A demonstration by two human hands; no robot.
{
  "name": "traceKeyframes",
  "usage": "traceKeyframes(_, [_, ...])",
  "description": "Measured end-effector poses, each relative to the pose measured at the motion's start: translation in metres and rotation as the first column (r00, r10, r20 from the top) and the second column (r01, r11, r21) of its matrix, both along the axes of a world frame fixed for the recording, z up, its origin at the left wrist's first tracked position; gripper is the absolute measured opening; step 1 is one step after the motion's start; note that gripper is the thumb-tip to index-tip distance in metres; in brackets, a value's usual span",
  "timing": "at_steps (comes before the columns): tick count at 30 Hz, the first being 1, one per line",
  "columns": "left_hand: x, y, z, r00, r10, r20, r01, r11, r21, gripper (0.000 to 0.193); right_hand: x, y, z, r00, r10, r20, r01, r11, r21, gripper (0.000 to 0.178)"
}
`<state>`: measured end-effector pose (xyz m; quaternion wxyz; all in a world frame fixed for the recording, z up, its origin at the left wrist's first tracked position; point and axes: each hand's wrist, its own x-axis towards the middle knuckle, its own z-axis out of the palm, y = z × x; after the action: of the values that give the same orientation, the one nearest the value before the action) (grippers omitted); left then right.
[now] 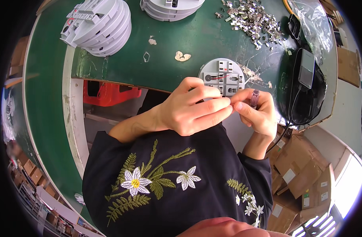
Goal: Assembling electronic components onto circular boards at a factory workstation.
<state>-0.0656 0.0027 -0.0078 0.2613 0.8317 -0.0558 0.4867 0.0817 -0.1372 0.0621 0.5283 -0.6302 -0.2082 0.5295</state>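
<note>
My left hand [193, 108] and my right hand [256, 112] meet fingertip to fingertip just in front of the table edge. Both are closed in a pinch, and whatever lies between the fingertips is hidden or too small to name. A purplish band [255, 98] circles a finger of my right hand. Right behind the fingers, a round grey plastic base [208, 68] lies on the green table, its near edge covered by my hands. It has raised square compartments, small metal contacts, and a red and a black wire [220, 76] across its middle.
Stacked grey round bases [110, 29] stand at the far left, with another stack [171, 12] beyond. Loose metal clips [256, 21] lie heaped at the far right. A power bank with a cable [306, 69] rests on a black bag [303, 104]. Below the table is a red stool [112, 94].
</note>
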Motion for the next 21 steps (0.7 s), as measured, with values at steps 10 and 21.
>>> traceKeyframes(10, [0.005,0.000,0.003,0.988,0.007,-0.156,-0.045,0.969,-0.241,0.021,-0.003,-0.001,0.002,0.989,-0.091,0.116,0.098,0.993,-0.059,0.008])
traceKeyframes(21, [0.023,-0.003,-0.001,0.929,0.056,-0.366,-0.192,0.918,-0.347,0.021,-0.019,0.016,-0.024,0.463,-0.154,0.873,0.147,0.985,0.095,0.010])
